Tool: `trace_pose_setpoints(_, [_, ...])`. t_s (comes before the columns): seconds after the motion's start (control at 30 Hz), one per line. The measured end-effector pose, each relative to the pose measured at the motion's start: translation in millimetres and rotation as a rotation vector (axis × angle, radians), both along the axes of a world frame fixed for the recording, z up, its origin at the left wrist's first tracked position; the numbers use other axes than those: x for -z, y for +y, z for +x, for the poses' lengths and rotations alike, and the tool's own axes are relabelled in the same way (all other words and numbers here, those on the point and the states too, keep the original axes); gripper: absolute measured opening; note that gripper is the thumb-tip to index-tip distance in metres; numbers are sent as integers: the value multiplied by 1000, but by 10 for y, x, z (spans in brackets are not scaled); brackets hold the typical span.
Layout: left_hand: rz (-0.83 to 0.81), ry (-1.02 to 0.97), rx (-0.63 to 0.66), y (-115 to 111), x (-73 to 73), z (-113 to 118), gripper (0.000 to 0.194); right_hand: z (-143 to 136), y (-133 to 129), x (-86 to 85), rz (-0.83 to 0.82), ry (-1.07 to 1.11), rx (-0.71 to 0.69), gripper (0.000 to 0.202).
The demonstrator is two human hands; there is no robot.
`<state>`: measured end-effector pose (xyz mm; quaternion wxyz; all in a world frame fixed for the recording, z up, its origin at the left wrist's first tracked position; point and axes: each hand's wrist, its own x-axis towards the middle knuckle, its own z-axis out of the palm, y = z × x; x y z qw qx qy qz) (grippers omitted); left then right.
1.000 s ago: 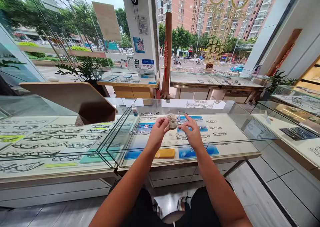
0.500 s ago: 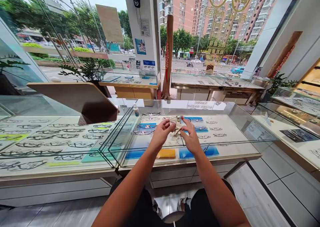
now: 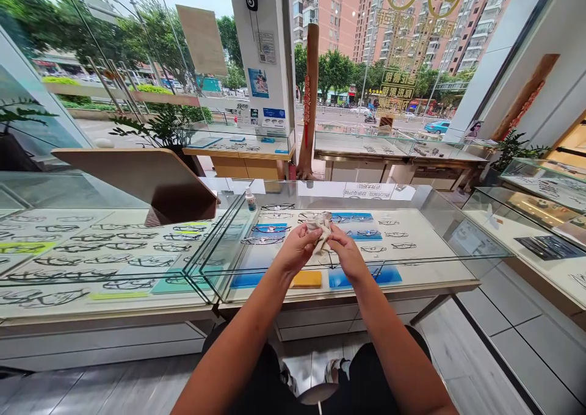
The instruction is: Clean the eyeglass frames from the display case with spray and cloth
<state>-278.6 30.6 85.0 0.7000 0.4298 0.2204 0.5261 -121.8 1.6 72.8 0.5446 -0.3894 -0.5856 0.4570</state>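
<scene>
Above the glass display case (image 3: 430, 262), my left hand (image 3: 300, 244) pinches a crumpled beige cloth (image 3: 320, 235). My right hand (image 3: 345, 247) closes on the cloth's right side, close beside the left. Thin dark parts of a pair of glasses show by the cloth, mostly hidden by it and my fingers. Inside the case, rows of eyeglasses (image 3: 400, 245) lie on a white surface, some over blue cards (image 3: 389, 274). An orange case (image 3: 306, 279) lies near the front, between my wrists.
A small bottle (image 3: 250, 199) stands on the glass at the back left. Farther left, a tilted wooden-edged board (image 3: 137, 171) stands on a second display case (image 3: 27, 317) with more eyeglasses. Another case (image 3: 544, 244) is at the right.
My right hand has moved left and closed its fingers on the cloth. The hands are now nearer each other, and the cloth has shifted its shape.
</scene>
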Motion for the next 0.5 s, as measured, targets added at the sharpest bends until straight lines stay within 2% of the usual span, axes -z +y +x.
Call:
trace_pose_setpoints(0.27, [21,42,-211,-55,-11,129,52,-69,-110,-51,64,-59,-32,28])
trace_pose_setpoints(0.43, [12,56,-182,-21,-40,46,47,-59,-134,-14,54,-30,1,24])
trace_pose_setpoints(0.5, [22,38,-176,-21,-54,-4,53,-57,-132,7,44,-10,3,23])
